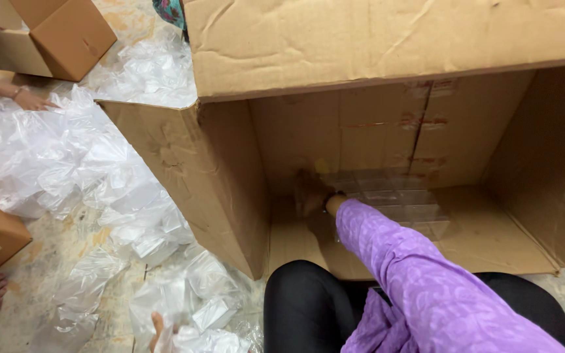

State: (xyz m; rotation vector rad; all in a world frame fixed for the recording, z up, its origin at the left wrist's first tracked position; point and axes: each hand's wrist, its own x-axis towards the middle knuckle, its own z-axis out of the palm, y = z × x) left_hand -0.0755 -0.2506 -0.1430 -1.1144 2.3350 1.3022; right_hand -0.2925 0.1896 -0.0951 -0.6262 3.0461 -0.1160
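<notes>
Floor (53,261): mottled stone, strewn with crumpled clear plastic bags (67,163) well off to the left of the reaching fingers.
Big carton (387,39): lying on its side, mouth toward the camera, top flap up, creased brown walls.
Right hand (312,193): deep inside the carton, purple patterned sleeve (400,261) stretched in behind it; fingers in shadow, seemingly curled down on the carton floor, spread or pinch impossible to tell.
Clear plastic packs (397,202): flat row on the carton floor, just right of those fingers, the nearest edge touching or nearly touching the hand.
Left hand (158,330): only fingertips showing at the bottom edge, down on a crumpled bag; state of fingers not readable.
Other people: a hand (31,100) on the bag pile far left, smaller carton (53,36) beyond it.
</notes>
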